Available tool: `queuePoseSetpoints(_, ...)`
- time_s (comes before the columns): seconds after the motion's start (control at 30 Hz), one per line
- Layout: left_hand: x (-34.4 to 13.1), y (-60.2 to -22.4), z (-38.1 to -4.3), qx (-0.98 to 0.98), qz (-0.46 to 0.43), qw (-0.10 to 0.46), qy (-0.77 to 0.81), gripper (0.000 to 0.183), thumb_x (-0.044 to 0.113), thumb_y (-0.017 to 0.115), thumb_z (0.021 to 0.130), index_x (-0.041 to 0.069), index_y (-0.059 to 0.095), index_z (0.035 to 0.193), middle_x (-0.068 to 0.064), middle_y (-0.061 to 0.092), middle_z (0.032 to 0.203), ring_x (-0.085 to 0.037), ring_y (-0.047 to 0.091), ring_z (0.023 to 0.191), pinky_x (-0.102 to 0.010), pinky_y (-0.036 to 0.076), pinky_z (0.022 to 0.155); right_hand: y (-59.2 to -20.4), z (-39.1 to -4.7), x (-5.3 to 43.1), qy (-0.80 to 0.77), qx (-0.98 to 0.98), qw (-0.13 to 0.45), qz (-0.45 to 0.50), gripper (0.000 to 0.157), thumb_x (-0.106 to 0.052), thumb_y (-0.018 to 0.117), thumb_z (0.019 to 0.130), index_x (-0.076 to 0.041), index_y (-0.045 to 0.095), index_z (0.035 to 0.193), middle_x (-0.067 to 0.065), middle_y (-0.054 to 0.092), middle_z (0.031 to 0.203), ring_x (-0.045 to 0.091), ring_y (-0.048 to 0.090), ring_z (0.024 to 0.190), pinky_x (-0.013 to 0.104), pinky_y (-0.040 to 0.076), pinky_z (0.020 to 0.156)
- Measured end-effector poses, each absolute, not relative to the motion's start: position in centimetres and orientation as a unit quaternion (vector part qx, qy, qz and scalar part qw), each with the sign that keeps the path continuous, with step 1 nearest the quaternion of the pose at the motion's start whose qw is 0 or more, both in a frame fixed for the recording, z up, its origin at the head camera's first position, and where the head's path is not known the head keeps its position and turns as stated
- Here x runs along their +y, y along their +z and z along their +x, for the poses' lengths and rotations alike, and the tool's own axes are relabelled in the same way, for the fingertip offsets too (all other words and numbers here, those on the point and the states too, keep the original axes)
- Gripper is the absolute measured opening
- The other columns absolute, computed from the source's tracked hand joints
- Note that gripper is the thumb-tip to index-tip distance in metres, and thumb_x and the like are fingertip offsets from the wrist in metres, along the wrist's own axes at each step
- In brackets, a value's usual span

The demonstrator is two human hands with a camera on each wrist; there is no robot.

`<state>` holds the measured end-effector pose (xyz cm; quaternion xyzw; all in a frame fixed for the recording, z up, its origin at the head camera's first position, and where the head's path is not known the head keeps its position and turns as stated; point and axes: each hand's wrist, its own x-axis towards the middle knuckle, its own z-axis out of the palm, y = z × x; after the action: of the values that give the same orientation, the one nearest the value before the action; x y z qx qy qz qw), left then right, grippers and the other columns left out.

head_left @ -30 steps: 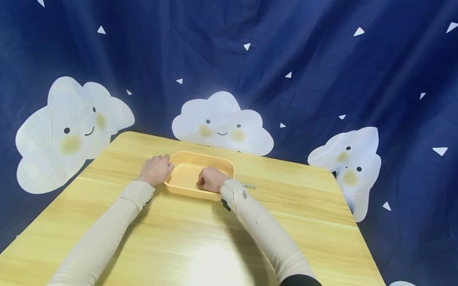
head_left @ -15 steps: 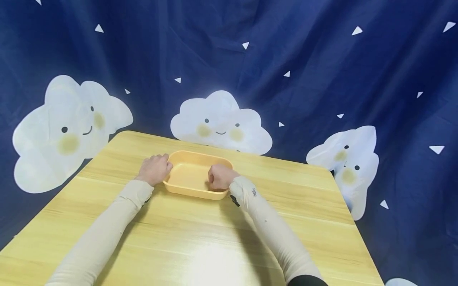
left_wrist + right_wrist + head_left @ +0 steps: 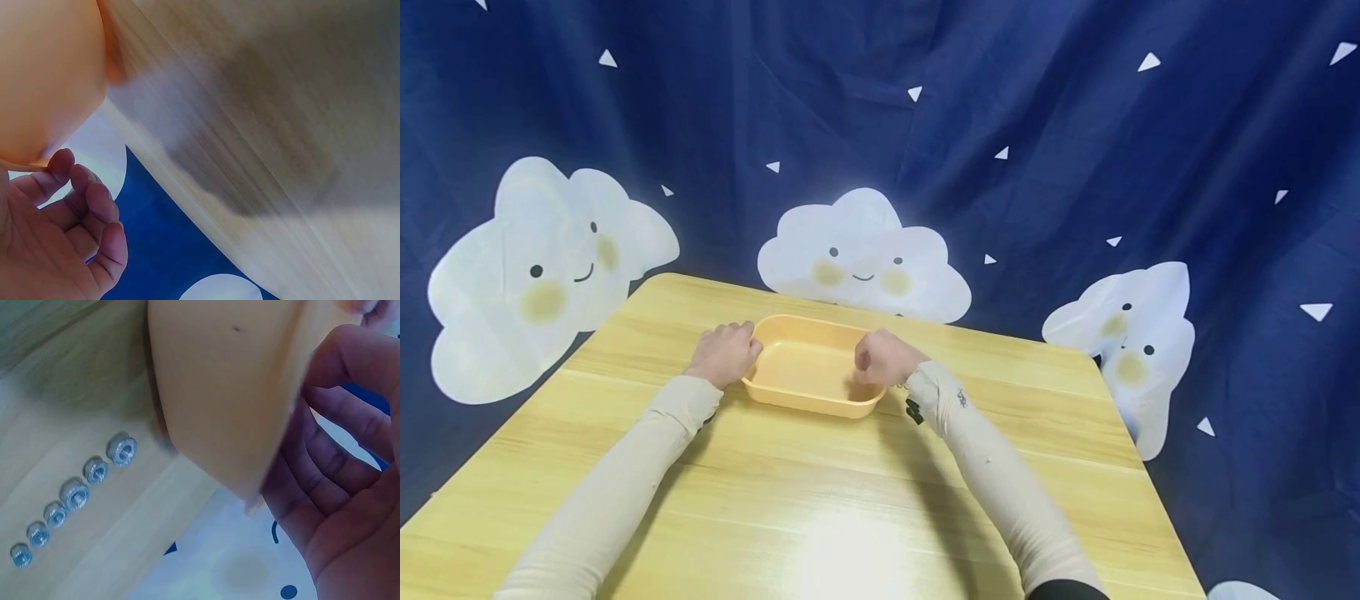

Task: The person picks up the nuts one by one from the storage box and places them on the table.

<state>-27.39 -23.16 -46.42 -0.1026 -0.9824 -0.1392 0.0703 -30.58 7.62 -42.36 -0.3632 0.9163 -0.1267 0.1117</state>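
A yellow-orange plastic tray (image 3: 808, 405) with rounded corners stands toward the far side of the table. My left hand (image 3: 722, 354) grips its left rim; in the left wrist view curled fingers (image 3: 94, 206) lie under the rim's edge. Over the tray's right end hovers my right hand (image 3: 889, 358), fingers bent inward. The tray's wall (image 3: 215, 394) hides the fingertips in the right wrist view, so whether they pinch something does not show. Just right of the tray, several small silvery metal nuts (image 3: 75, 495) form a row on the tabletop.
The light wooden table (image 3: 820, 492) has a bright glare near its front. Behind it hangs a dark blue curtain (image 3: 850, 83) printed with white clouds and triangles. The table's far edge runs close behind the tray.
My right hand has moved right and slightly up, from the middle of the tray to its right end. The left hand stays on the left rim.
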Motion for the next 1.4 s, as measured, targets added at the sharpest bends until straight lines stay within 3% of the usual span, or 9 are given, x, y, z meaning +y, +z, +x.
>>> queuePoseSetpoints(0.33,-23.1,-46.6,-27.5,-0.983,-0.103,0.064,-0.136,0.027,0.02,0.041,0.099,0.002,0.058,0.091,-0.019,0.063,0.082,-0.044,0.066,0.083,-0.062,0.053,0.078,-41.7,-30.1,8.4,-0.146,0.913,0.124,-0.361,0.003,-0.01,0.078,0.084,-0.008,0.076,0.086,0.005,0.077,0.088,0.016,0.071,0.082,0.026,0.058,0.078)
queuePoseSetpoints(1.13,-23.2,-46.8,-27.5,-0.981,-0.109,0.073,-0.144,0.027,0.02,0.042,0.099,0.001,0.058,0.092,-0.021,0.064,0.084,-0.046,0.066,0.084,-0.064,0.052,0.078,-41.2,-30.0,9.7,-0.164,0.905,0.106,-0.377,0.009,-0.007,0.071,0.081,-0.007,0.077,0.088,0.004,0.077,0.088,0.015,0.069,0.082,0.03,0.058,0.08)
queuePoseSetpoints(1.4,-23.3,-46.5,-27.6,-0.981,-0.109,0.075,-0.141,0.028,0.021,0.041,0.099,0.0,0.058,0.091,-0.021,0.063,0.083,-0.046,0.065,0.082,-0.063,0.053,0.077,-40.8,-30.2,11.7,-0.182,0.909,0.101,-0.362,0.006,-0.008,0.072,0.082,-0.007,0.077,0.085,0.001,0.074,0.081,0.012,0.064,0.073,0.028,0.055,0.073)
